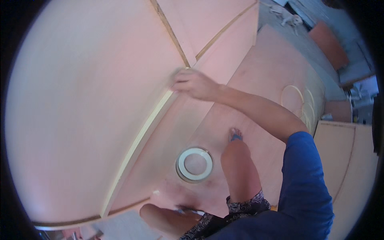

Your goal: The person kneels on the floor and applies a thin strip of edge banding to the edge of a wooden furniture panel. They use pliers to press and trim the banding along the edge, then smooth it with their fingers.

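My right hand is at the upper end of a pale yellow edging strip, its fingers curled over the strip and slightly blurred. The strip runs along the edge of a big pinkish board, from my hand down toward the lower left. Whether anything small is under the fingertips is hidden. Below, a round roll of whitish band lies on another pinkish board, between my legs. My left hand is out of view.
Brown-edged ribs meet the big board just above my hand. Loose pale loops of strip lie to the right. Beyond them stand a reddish panel and a light wooden panel. My foot rests on the lower board.
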